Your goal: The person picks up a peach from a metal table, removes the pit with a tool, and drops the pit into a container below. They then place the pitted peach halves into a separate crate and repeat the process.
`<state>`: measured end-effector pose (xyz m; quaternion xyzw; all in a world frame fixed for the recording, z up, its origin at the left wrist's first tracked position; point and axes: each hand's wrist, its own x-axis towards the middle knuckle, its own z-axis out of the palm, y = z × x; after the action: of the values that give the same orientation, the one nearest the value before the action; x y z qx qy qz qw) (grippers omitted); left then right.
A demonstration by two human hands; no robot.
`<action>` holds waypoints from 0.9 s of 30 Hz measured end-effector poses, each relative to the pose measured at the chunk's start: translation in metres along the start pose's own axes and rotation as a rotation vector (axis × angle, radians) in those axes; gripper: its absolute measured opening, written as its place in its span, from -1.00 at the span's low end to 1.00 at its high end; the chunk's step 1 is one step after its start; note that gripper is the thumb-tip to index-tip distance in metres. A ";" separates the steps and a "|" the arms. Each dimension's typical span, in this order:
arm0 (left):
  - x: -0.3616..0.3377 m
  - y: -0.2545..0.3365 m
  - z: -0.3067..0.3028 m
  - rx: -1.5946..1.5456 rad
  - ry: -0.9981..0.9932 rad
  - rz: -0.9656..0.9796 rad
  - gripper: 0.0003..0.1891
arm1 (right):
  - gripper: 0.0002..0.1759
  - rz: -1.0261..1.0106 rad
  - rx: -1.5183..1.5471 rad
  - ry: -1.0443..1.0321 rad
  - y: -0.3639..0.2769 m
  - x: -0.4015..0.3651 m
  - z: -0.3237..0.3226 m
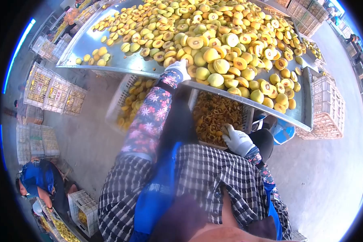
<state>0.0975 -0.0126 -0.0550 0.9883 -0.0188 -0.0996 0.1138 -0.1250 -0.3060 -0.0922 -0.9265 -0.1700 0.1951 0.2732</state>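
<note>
A big metal table [121,62] is heaped with yellow peach halves and whole peaches [213,44]. My left hand [180,67], in a white glove with a floral sleeve, reaches up onto the table's near edge among the fruit; whether it grips a piece I cannot tell. My right hand [237,140], also white-gloved, hangs low over a white crate of orange-brown pits and scraps [213,117] under the table, its fingers curled; anything inside them is hidden.
A second white crate with peach halves [130,105] stands under the table to the left. Stacked crates [326,111] sit right of the table, more at far left [54,92]. A person in blue [38,181] crouches at lower left by a crate [82,207].
</note>
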 end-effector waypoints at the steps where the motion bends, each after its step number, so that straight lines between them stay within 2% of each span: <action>1: 0.001 -0.001 0.002 -0.030 0.011 0.012 -0.31 | -0.52 -0.011 0.002 -0.001 -0.004 -0.001 -0.003; 3: 0.005 -0.014 0.003 -0.088 0.043 0.032 -0.32 | -0.52 -0.031 -0.030 -0.025 -0.007 -0.003 -0.012; 5: -0.014 -0.013 -0.012 -0.250 0.140 -0.067 -0.38 | -0.52 0.028 0.033 0.031 -0.005 -0.003 -0.007; 7: -0.010 -0.036 0.006 -0.687 0.485 0.074 -0.49 | -0.58 -0.201 0.131 0.296 0.000 0.000 -0.001; 8: -0.007 -0.037 0.014 -1.340 0.354 0.034 -0.64 | -0.59 -0.192 0.153 0.292 -0.003 0.001 -0.005; 9: -0.030 -0.024 0.003 -1.762 0.203 0.064 -0.70 | -0.59 -0.182 0.174 0.284 -0.019 0.002 -0.021; 11: -0.074 0.017 -0.018 -2.207 -0.136 0.079 -0.62 | -0.61 -0.300 0.228 0.417 -0.038 0.013 -0.036; 13: -0.082 0.026 -0.006 -2.184 -0.417 0.147 -0.54 | -0.60 -0.312 0.217 0.487 -0.049 0.028 -0.045; 14: -0.087 0.030 -0.004 -2.123 -0.526 0.368 -0.54 | -0.61 -0.328 0.207 0.537 -0.060 0.033 -0.052; 16: -0.095 0.053 0.007 -1.402 0.084 0.548 -0.54 | -0.64 -0.341 0.192 0.610 -0.087 0.035 -0.067; 18: -0.111 0.072 0.006 -0.934 0.381 0.509 -0.55 | -0.68 -0.406 0.115 0.686 -0.095 0.043 -0.069; 19: -0.116 0.078 0.003 -1.255 0.242 0.487 -0.56 | -0.73 -0.415 0.042 0.742 -0.096 0.045 -0.068; 20: -0.120 0.082 0.002 -1.570 0.091 0.454 -0.56 | -0.70 -0.376 0.022 0.715 -0.095 0.046 -0.066; 22: -0.129 0.093 -0.007 -1.845 -0.028 0.197 -0.56 | -0.64 -0.298 -0.013 0.658 -0.092 0.047 -0.061; 27: -0.128 0.100 0.001 -1.913 0.012 0.008 -0.57 | -0.64 -0.268 -0.120 0.625 -0.090 0.045 -0.055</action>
<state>-0.0293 -0.1030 -0.0088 0.4768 0.0676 -0.0671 0.8738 -0.0794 -0.2399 -0.0102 -0.9253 -0.2094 -0.1462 0.2804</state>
